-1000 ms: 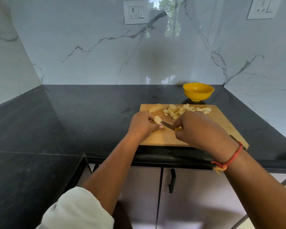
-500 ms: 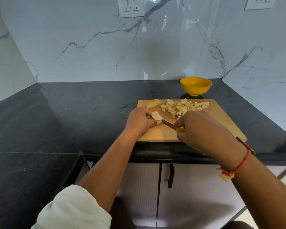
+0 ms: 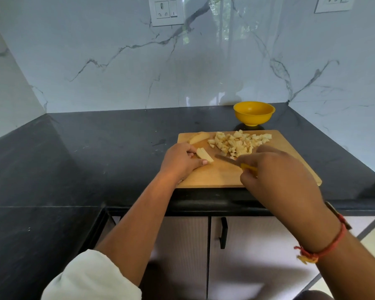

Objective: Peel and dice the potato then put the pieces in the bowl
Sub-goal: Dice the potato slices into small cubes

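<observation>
Head view. Potato strips [image 3: 204, 156]: on cutting board [image 3: 225, 177], pinched at their left side by left hand [image 3: 180, 161]; long axis ran far-left to near-right. Knife [image 3: 226, 159]: gripped in right hand [image 3: 277, 176], blade just right of the strips' free end, apparently apart. Diced pile [image 3: 236, 144]: farther back. Bowl [image 3: 254, 114]: on worktop [image 3: 117, 148] beyond the board. Crosswise cut judged next.
</observation>
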Available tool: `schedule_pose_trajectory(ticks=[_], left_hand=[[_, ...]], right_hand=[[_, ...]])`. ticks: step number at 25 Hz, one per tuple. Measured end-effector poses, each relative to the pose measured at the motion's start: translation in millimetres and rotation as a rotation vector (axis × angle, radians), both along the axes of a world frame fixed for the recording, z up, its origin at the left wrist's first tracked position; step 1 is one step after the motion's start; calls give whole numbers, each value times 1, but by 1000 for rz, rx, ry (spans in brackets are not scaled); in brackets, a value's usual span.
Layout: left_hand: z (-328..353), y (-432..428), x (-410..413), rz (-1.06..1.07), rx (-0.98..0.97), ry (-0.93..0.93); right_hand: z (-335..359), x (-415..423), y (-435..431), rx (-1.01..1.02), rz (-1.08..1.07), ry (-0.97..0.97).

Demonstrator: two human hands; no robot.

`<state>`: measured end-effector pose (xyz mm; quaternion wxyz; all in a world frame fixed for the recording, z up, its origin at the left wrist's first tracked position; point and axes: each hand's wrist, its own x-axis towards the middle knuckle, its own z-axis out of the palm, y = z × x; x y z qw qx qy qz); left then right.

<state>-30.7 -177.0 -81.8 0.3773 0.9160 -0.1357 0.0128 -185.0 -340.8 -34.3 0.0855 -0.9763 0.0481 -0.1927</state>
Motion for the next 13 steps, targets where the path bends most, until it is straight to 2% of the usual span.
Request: schedule_pose_trajectory(ticks=[4,9,13], left_hand=[[1,1,-2,1,-41,10],[1,3,-7,-47,15,-37],[1,-1,-5,-56,112,-89]], right_hand=[[-19,28,1,178,20,-237],[-56,69,1,365,16,-228],[-64,70,-1,380,1,-288]])
